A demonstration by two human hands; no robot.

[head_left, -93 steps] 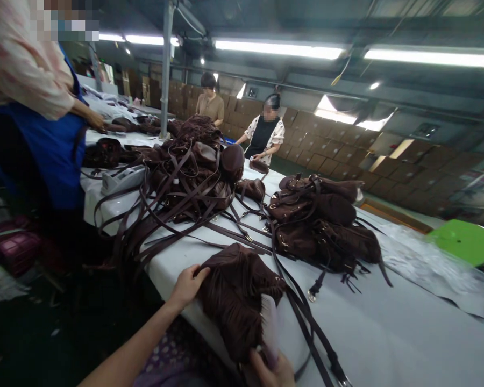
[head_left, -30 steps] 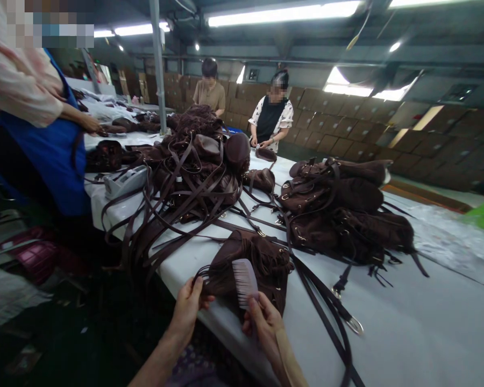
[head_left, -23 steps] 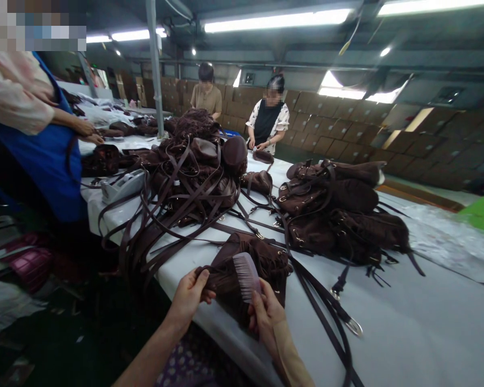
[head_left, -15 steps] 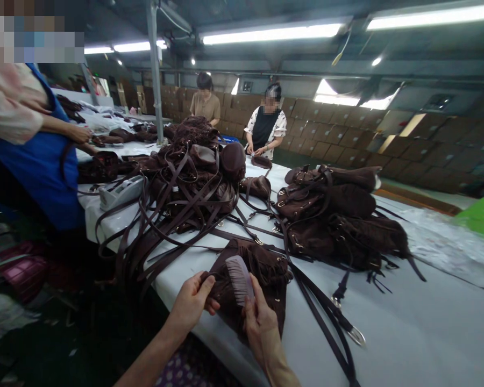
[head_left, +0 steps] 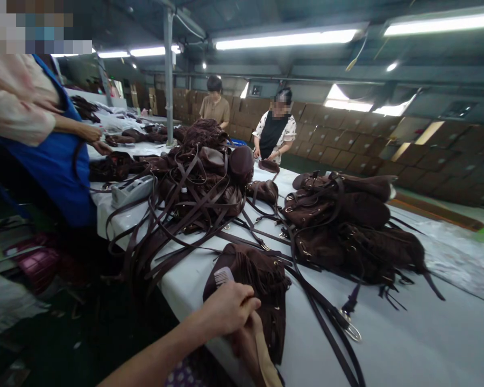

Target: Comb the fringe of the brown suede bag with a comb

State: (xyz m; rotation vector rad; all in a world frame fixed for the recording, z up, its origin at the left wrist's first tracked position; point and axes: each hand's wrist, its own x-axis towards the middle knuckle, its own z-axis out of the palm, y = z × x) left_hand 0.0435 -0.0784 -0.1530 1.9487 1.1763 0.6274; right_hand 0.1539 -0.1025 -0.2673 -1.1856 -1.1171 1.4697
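Note:
A dark brown fringed suede bag point(head_left: 262, 279) lies at the near edge of the white table point(head_left: 407, 344). My left hand point(head_left: 229, 309) is closed in a loose fist over the bag's near side. The teeth of a pale lilac comb point(head_left: 222, 276) stick up just behind its knuckles. My right hand point(head_left: 245, 339) lies under the left one, its fingers hidden. Which hand holds the comb cannot be told. The bag's long strap with a metal ring point(head_left: 349, 330) trails to the right.
A tangled heap of brown bags and straps point(head_left: 193, 183) fills the table's left middle, and a second pile of bags point(head_left: 347, 220) lies to the right. A person in a blue apron point(head_left: 44, 156) works at the left. Two other people point(head_left: 276, 126) stand at the far end, before stacked cartons.
My left hand moved right from the fringe and now covers my right hand and most of the comb. The comb sank lower against the bag.

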